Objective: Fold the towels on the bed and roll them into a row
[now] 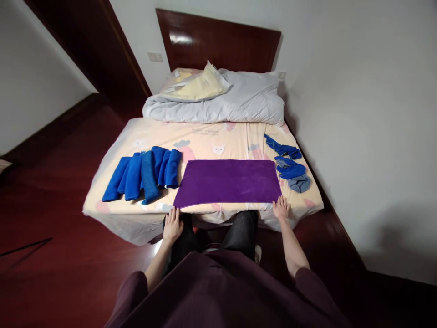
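Towel purple, spread flat at the bed's near edge before you, your left hand flat and open at its near left corner, your right hand open on its near right corner, gripping nothing, rolled blue towels left, loose blue cloths right.

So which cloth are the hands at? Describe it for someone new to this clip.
On the bed, at the near edge, a purple towel lies spread flat. The left hand and right hand are at its near corners. Its neighbours are blue: folded ones left, crumpled ones right.
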